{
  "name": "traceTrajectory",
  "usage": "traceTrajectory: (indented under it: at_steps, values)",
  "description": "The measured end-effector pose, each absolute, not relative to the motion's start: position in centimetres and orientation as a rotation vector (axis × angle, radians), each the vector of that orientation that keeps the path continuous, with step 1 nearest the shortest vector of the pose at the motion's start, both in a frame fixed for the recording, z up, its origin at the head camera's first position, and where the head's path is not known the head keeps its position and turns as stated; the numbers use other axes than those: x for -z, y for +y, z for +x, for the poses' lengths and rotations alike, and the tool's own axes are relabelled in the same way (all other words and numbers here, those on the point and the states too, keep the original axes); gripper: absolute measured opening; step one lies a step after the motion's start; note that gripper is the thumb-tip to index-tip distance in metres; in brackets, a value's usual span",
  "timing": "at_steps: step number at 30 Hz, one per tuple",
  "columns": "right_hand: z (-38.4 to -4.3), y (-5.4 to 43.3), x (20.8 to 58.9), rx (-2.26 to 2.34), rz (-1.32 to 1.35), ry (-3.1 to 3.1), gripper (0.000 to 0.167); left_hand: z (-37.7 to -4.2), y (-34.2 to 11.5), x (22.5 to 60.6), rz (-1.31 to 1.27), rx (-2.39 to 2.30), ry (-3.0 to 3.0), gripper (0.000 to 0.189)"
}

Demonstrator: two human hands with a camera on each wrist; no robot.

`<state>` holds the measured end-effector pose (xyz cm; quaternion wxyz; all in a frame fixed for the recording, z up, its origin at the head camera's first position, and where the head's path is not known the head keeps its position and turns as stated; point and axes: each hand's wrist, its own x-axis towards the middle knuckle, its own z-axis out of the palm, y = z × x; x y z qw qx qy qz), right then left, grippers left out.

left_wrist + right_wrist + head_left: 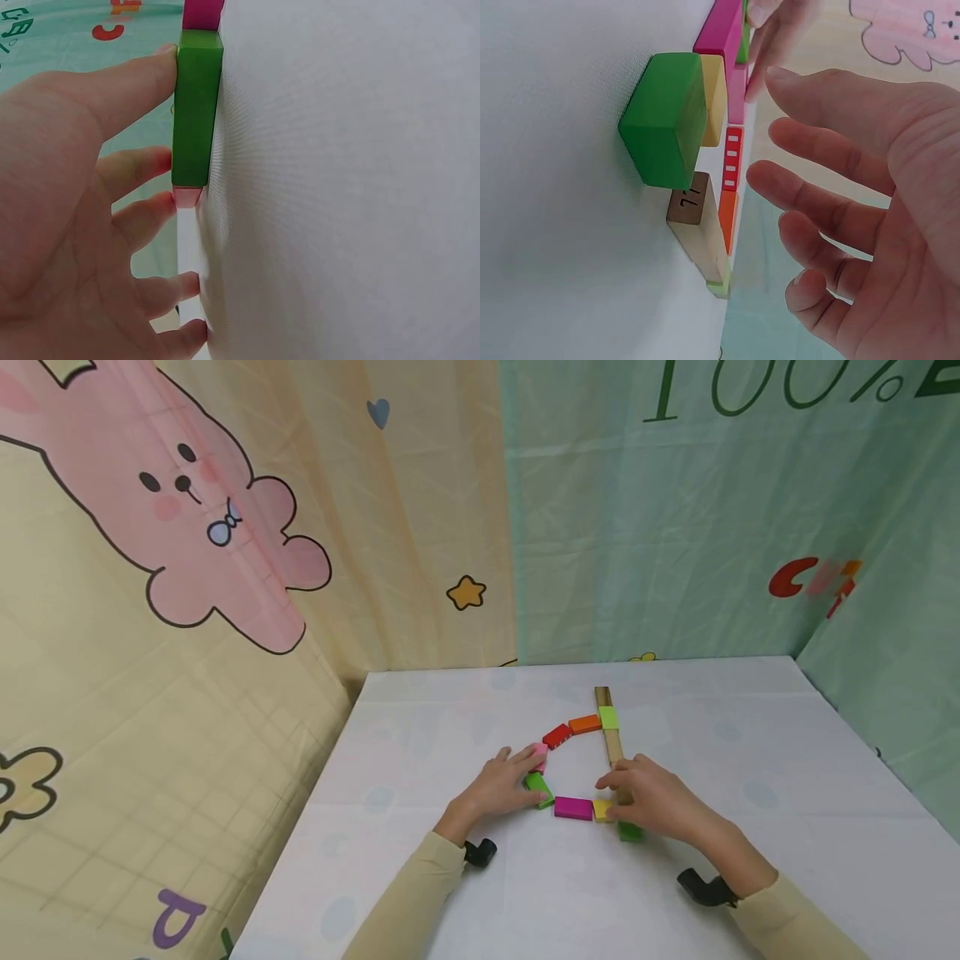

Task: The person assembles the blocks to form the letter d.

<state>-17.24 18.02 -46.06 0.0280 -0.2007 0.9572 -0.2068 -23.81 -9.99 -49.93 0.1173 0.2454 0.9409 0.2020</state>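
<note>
Colored blocks form a rough D-shaped outline on the table. My left hand [498,785] lies along its left side, with the thumb on a green block [539,791] and fingertips at a pink block [542,760]. My right hand [663,802] is over the lower right corner, fingers loosely bent and holding nothing. Close to it are a yellow block [600,811], a darker green block [660,124] and a plain wooden block [697,240] with marks on its end. A magenta block [573,808] sits between the left green block and the yellow one.
Farther back, a red block [557,737] and an orange block [584,724] curve toward a lime block [608,717]. Behind that lies another wooden block [602,695]. A white cloth covers the table [442,710], and printed curtains [420,527] hang behind it.
</note>
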Motion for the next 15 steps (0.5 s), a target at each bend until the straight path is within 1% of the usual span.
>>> traceTrajectory:
  at_steps: [10,15]
  values:
    - [-16.7,19.3,46.5,0.711,-0.52,2.976,0.029,-23.7,-10.0,49.8,0.725,-0.598,2.749,0.075]
    - [-16.4,19.8,46.3,0.723,-0.527,2.987,0.028,-23.8,-10.0,49.7,0.727,-0.601,2.748,0.075]
